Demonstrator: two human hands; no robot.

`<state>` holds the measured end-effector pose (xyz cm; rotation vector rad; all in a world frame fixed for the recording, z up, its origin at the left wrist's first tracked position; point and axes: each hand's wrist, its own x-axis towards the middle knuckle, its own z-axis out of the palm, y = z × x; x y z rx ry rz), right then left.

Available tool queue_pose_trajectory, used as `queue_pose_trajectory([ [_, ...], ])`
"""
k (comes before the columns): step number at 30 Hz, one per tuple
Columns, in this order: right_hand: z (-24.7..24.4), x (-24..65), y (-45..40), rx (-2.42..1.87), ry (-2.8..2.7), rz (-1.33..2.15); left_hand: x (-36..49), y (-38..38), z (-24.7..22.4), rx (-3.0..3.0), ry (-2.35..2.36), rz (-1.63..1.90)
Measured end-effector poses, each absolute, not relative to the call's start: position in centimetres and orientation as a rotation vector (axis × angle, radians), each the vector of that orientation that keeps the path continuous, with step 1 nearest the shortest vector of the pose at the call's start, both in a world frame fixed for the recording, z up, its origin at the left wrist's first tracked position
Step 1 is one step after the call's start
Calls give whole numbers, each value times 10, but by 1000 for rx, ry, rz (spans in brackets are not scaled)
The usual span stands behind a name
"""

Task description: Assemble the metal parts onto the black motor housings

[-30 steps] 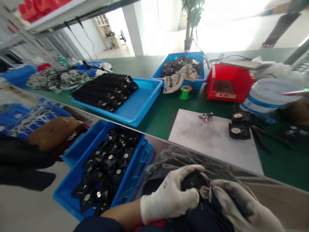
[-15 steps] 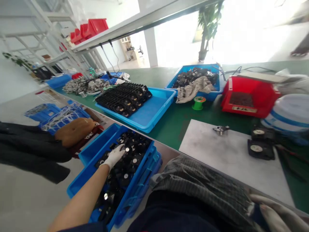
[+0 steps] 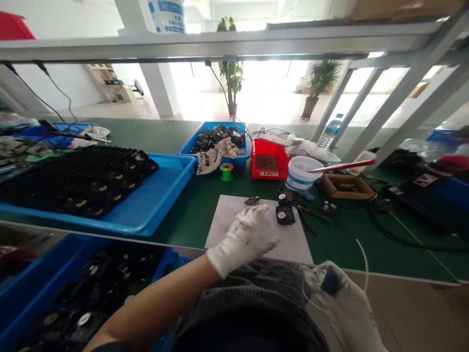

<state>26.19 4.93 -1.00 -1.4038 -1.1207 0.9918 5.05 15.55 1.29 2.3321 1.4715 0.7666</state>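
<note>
My left hand (image 3: 244,239), in a white glove, is over the pale board (image 3: 223,225); its fingers are apart and nothing shows in them. Just beyond its fingertips lies a small metal-and-black part (image 3: 252,201). Two black parts with round silvery discs (image 3: 285,215) sit at the board's right side. At the table's front edge, my right hand (image 3: 340,303), gloved too, is closed around a thin white strip (image 3: 363,254) that curves out on its right. A thin white loop hangs on its left. A dark blue patch shows at its fingers; I cannot tell what it is.
A blue tray (image 3: 168,195) with rows of black parts stands left, above a blue crate (image 3: 164,264) of black parts. Behind are a blue bin (image 3: 185,146), green spool (image 3: 226,172), red bin (image 3: 282,168) and white bucket (image 3: 298,181). Pliers (image 3: 306,217) lie right of the board.
My left hand has left the crate of black parts and come right, over the board. The view has turned right, bringing my right hand and the white strip more fully into sight.
</note>
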Motion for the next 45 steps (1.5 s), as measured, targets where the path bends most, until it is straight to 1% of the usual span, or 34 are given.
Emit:
queue_pose_trajectory([
  [2,-6,267,47,-1433,-1132,987,94,187,8,2324,1447,654],
  [4,-4,274,44,-1435,-1146,997,121,211,-1,2291,1467,555],
  [8,-12,285,46,-1431,-1072,1034,131,225,-10,2236,1513,484],
  [10,-16,287,55,-1452,-1018,1026,123,214,-4,2262,1441,488],
  [13,-13,286,72,-1463,-928,1068,103,179,13,2345,1201,477],
  [15,-6,280,79,-1413,-925,1200,86,151,23,2391,1005,475],
  [17,2,271,78,-1326,-954,1365,68,124,28,2353,770,575],
  [18,5,265,75,-1286,-946,1436,60,112,28,2263,761,620],
  [21,9,245,57,-1230,-806,1546,46,81,19,1738,903,677],
  [23,5,234,46,-1243,-747,1523,46,66,12,1371,913,735],
  [25,0,227,38,-1281,-794,1441,48,54,7,1220,934,828],
  [31,-8,222,25,-1353,-1214,1121,41,32,11,1520,1042,949],
  [35,-9,214,18,-1388,-1252,899,37,28,16,1615,1047,963],
  [40,-14,205,29,-1483,-1064,1051,47,36,0,1493,1222,896],
  [43,-16,209,36,-1552,-959,1143,49,42,-9,1395,1208,881],
  [45,-14,212,37,-1521,-912,1296,50,44,-8,1279,1147,890],
])
